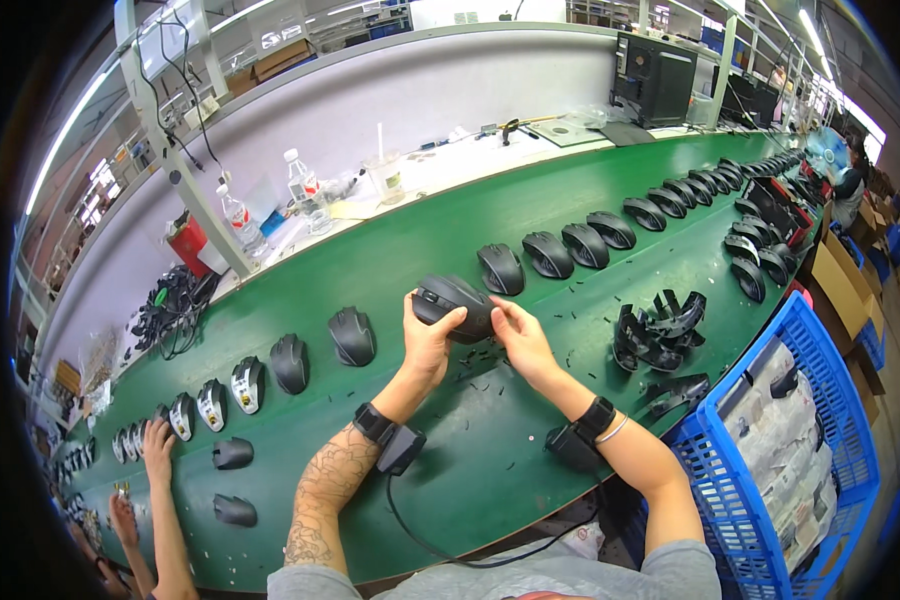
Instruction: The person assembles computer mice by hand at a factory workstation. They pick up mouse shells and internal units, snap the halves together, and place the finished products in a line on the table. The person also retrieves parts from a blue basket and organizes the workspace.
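A black computer mouse point(454, 303) is raised over the green bench in front of me. My left hand point(426, 343) is closed round its left end, thumb along the near side. Fingers of my right hand point(522, 345) are pinched together at the mouse's right end; whether a small part sits between them is hidden. Beyond and to either side, a row of black mice point(500, 268) runs along the bench. Small black scraps point(480, 365) lie scattered below my hands. Black bands with wired boxes are on both wrists, one box point(401, 450) hanging by my left forearm.
Another person's hand point(158, 452) reaches to half-covered mice point(248, 385) at left. Loose black shells point(234, 453) lie nearby. Right of me are a pile of curved black parts point(660, 330) and a blue crate point(720, 485). Bottles point(308, 195) and a cup point(385, 178) stand on the far ledge.
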The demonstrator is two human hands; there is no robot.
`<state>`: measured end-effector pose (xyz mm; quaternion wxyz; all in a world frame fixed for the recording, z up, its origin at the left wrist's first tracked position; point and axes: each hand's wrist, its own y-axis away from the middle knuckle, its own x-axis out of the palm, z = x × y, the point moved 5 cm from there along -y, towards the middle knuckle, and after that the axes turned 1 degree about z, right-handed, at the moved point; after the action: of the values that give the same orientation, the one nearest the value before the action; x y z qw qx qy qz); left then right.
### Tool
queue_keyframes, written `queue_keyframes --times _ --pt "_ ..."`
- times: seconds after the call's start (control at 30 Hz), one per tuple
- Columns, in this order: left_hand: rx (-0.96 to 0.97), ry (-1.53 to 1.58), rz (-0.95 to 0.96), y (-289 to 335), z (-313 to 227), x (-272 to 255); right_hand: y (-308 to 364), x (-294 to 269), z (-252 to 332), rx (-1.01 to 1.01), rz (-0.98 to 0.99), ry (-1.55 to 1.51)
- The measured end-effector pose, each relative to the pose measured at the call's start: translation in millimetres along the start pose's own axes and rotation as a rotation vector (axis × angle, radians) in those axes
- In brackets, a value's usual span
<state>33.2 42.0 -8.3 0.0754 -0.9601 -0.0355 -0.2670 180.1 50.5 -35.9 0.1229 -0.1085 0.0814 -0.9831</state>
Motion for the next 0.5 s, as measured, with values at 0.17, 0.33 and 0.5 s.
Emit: queue_keyframes --times 0.17,0.33,0.5 --pt "-0.002 -0.024 0.017 6 -1 3 5 4 -13 0.251 0.1 -0.48" --pt "-0.04 -0.031 0.013 8 0 4 6 1 -16 0.286 0.079 -0.45" --pt "-0.194 0.023 -0.021 1 6 -4 3 -2 -19 0.266 0.065 -0.386"
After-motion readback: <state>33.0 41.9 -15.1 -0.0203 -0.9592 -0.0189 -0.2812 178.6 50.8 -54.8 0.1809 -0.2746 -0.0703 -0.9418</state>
